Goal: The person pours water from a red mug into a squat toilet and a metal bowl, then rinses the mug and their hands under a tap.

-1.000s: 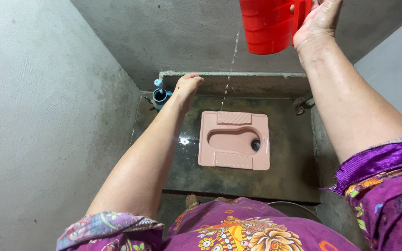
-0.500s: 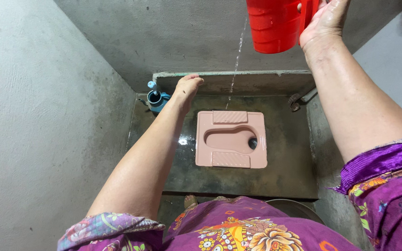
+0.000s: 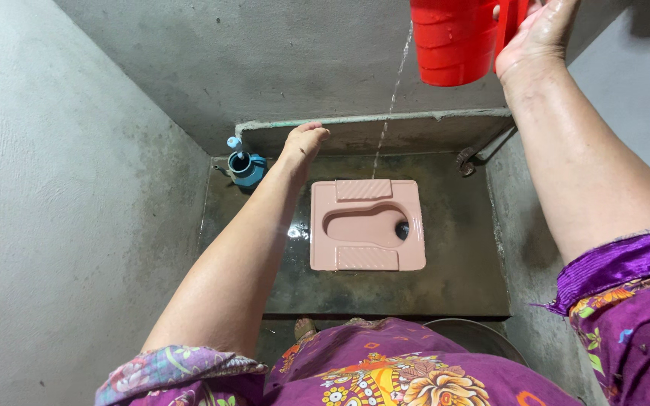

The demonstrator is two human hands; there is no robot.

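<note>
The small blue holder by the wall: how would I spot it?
Start at the pink squat pan set in the dark wet floor. Look to its far left corner, just beyond the left hand. The blue holder is the only blue thing, with a brush handle sticking up.

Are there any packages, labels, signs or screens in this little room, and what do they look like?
None of those show here: no package, label, sign or screen. The only loose things are a plain red plastic jug in the right hand and a blue holder with a brush handle in the far left corner.
</note>
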